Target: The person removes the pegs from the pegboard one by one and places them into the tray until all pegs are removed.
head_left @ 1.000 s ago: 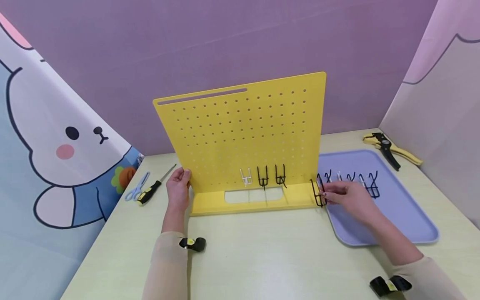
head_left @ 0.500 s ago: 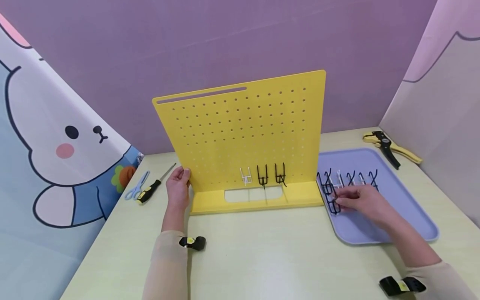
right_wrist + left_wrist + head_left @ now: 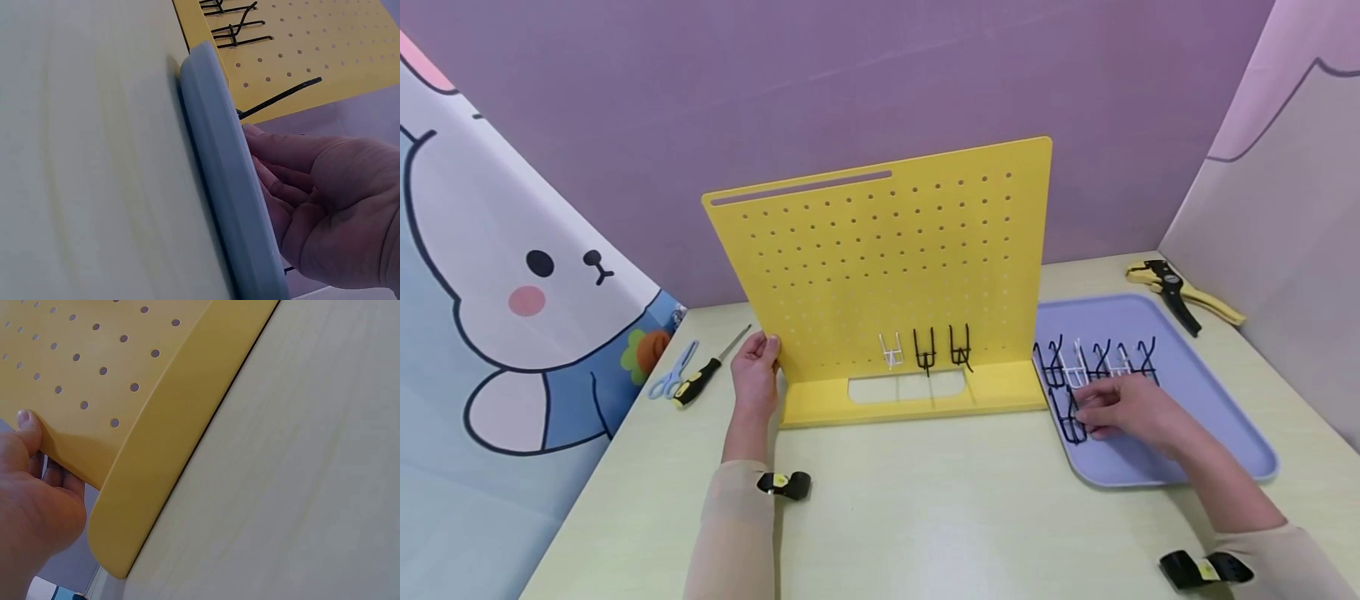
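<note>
My left hand (image 3: pixel 755 372) holds the left side edge of a yellow pegboard (image 3: pixel 887 250), thumb on its front face. In the left wrist view the thumb (image 3: pixel 28 428) lies near the lowest holes. A white wire hook (image 3: pixel 891 352) and two black wire hooks sit low on the board. Over the left part of a lavender tray (image 3: pixel 1195 433), my right hand (image 3: pixel 1131 411) pinches a black pegboard hook (image 3: pixel 1067 421) between thumb and fingers. One prong of this black hook (image 3: pixel 281 98) shows above the tray's rim in the right wrist view, where the rim hides the fingertips.
Several black and white hooks (image 3: pixel 1145 360) stand in a row across the tray behind my right hand. A yellow-and-black wire stripper (image 3: pixel 1172 292) lies behind the tray. Left of the board are blue scissors (image 3: pixel 676 372) and a screwdriver (image 3: pixel 700 382). A purple backdrop (image 3: pixel 880 75) rises behind.
My right hand has carried the black hook from the board's right corner rightward and down into the tray's front left. The left hand stays at the board's edge.
</note>
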The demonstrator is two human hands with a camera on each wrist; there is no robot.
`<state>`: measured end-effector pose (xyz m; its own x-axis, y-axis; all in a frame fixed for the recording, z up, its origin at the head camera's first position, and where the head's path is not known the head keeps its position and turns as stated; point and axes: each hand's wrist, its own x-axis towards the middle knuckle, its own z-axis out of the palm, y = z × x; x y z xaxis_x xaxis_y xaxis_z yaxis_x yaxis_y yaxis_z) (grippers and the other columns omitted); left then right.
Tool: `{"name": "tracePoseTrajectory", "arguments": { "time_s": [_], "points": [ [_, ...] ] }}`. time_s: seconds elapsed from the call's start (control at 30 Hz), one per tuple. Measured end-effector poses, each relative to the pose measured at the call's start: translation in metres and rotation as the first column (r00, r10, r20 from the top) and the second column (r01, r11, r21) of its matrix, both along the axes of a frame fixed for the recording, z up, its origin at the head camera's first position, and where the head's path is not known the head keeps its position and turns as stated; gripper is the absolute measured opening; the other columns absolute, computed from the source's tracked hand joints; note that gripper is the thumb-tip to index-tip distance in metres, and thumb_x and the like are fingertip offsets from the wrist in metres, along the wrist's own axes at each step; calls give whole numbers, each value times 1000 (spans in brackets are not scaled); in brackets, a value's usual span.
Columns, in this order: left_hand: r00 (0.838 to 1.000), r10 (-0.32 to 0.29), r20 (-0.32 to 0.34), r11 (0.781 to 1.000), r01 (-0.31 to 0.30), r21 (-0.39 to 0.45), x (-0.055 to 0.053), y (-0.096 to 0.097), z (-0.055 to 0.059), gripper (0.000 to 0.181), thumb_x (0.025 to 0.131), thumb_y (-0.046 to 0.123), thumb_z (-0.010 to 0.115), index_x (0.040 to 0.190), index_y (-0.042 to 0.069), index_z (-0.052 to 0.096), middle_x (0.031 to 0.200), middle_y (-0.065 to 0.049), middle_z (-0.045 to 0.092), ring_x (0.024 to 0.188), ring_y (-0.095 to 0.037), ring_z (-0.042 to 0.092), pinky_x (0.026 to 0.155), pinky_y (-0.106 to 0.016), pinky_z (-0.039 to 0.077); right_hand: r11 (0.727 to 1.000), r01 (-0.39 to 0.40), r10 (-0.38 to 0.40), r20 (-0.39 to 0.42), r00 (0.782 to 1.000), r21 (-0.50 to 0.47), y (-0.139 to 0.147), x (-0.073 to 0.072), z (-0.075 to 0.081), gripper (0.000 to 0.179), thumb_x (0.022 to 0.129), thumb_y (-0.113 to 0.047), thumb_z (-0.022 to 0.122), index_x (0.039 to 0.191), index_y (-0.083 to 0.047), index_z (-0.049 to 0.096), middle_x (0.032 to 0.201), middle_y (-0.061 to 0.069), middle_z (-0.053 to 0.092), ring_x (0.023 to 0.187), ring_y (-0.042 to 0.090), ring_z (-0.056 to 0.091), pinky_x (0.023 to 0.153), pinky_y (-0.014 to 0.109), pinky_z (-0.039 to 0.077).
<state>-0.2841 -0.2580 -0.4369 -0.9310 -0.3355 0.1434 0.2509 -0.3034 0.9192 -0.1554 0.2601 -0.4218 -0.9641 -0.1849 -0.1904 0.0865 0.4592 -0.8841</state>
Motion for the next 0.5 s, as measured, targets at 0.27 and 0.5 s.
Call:
{"name": "tracePoseTrajectory", "arguments": {
  "time_s": [0.27,0.5],
  "points": [
    [1000,12,-16,1000,-12,-11,1,0,-1,13,99,4,64,94,14,72,81,2,71,75,-7,62,67,-19,51,1000,-19,19,7,1000,15,2,-1,-1,40,92,-6,74,121,17,59,92,11,71,75,26,70,66,35,60],
    [1000,3,-5,1000,-3,2,-1,-1,-1,13,98,4,66,93,14,73,80,2,70,74,-7,61,67,-18,50,999,-36,36,39,999,-8,16,-2,1,42,101,-13,63,128,18,55,85,13,67,70,24,67,65,37,60]
  ]
}}
